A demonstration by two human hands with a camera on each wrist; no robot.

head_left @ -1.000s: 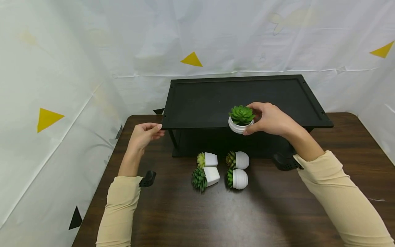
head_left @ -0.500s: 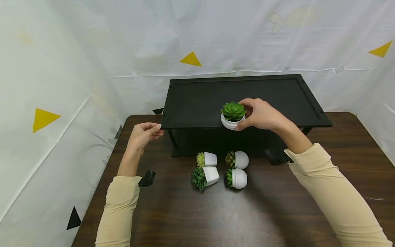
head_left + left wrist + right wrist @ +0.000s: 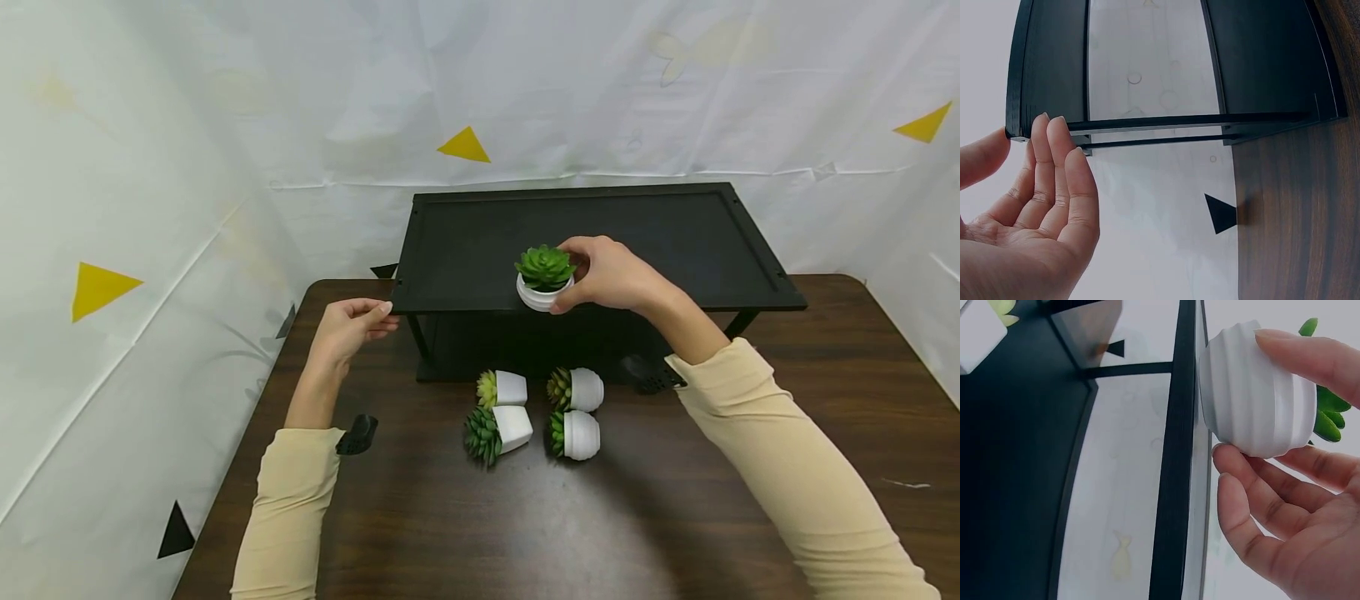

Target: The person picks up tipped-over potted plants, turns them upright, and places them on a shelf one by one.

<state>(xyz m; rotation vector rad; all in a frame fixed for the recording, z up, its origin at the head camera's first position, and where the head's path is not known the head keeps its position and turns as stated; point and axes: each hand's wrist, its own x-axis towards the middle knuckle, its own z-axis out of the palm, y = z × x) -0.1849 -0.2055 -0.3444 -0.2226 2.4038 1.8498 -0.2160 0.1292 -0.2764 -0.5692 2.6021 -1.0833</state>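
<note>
A green succulent in a ribbed white pot (image 3: 545, 277) is at the front edge of the black shelf's top board (image 3: 480, 242). My right hand (image 3: 617, 275) grips the pot from its right side, thumb in front and fingers behind. In the right wrist view the pot (image 3: 1260, 394) stands close over the board, its leaves partly hidden by the thumb. My left hand (image 3: 347, 331) pinches the front left corner of the top board. The left wrist view shows the left thumb (image 3: 982, 159) on the upper side and the fingertips underneath.
Several potted succulents lie on their sides on the brown table (image 3: 450, 533) before the shelf: two in square white pots (image 3: 513, 428) and two in round white pots (image 3: 582, 434). Behind the shelf hangs a white curtain (image 3: 337, 108). The shelf's lower board (image 3: 457, 369) lies in shadow.
My right hand has carried the potted succulent leftward along the shelf's front edge and slightly up in the view. The left hand has stayed at its corner.
</note>
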